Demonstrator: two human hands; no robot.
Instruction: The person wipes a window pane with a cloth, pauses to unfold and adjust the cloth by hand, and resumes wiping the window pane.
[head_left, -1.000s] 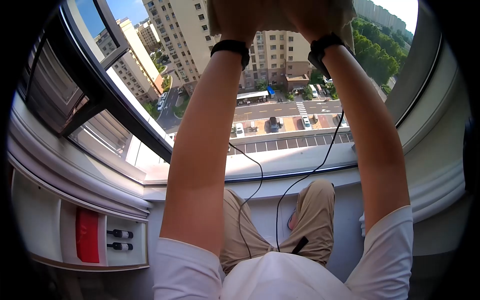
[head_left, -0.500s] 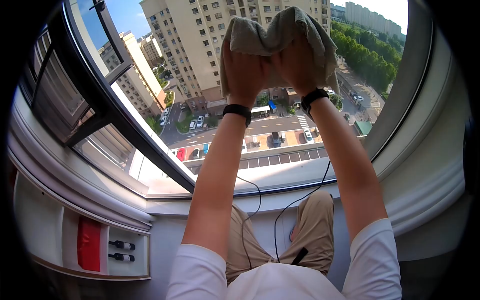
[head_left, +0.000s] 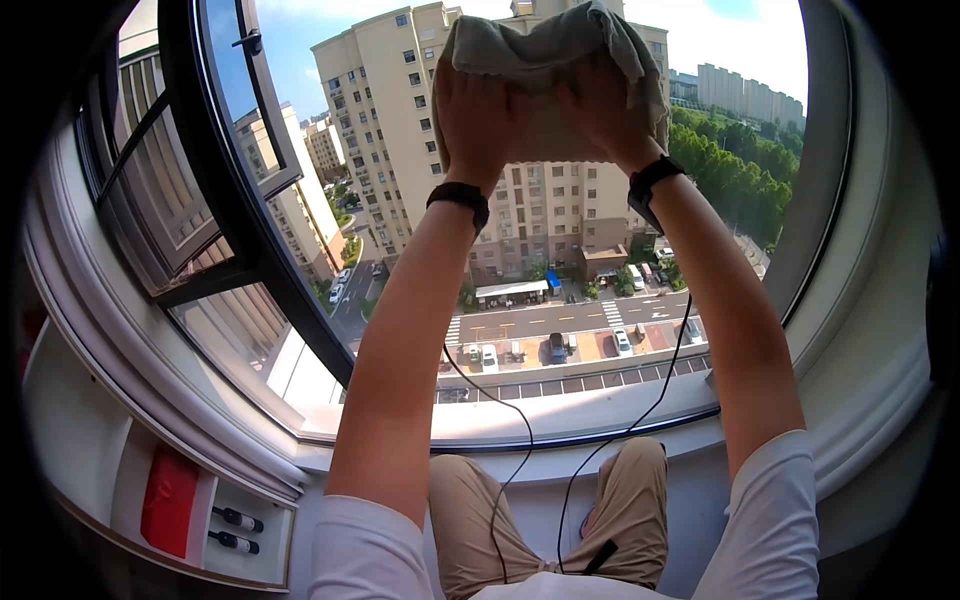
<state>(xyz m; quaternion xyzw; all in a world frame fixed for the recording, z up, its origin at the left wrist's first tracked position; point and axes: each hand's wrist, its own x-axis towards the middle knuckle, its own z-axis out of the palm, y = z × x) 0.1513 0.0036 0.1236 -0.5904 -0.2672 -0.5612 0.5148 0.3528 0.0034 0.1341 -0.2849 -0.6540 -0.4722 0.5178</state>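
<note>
A grey-green cloth (head_left: 545, 115) is spread against the large window pane, its top edge folded over. My left hand (head_left: 478, 120) presses on the left part of the cloth, with fingers stretched upward and their tips under the fold. On the right part lies my right hand (head_left: 608, 112), its fingers also stretched up and partly covered by the cloth. Both arms are raised, and each wrist wears a black band. Thin black cables hang from near the wrists down to my lap.
The window's dark frame (head_left: 285, 270) and an opened sash (head_left: 265, 100) are at the left. A white sill (head_left: 580, 412) runs below the pane. Lower left, a shelf unit (head_left: 75, 420) holds a red box (head_left: 170, 500) and two dark bottles (head_left: 235, 530).
From partly out of view at the top, the cloth and both hands have come into sight. Since the middle frame, the hands sit slightly higher, and the view has tilted up.
</note>
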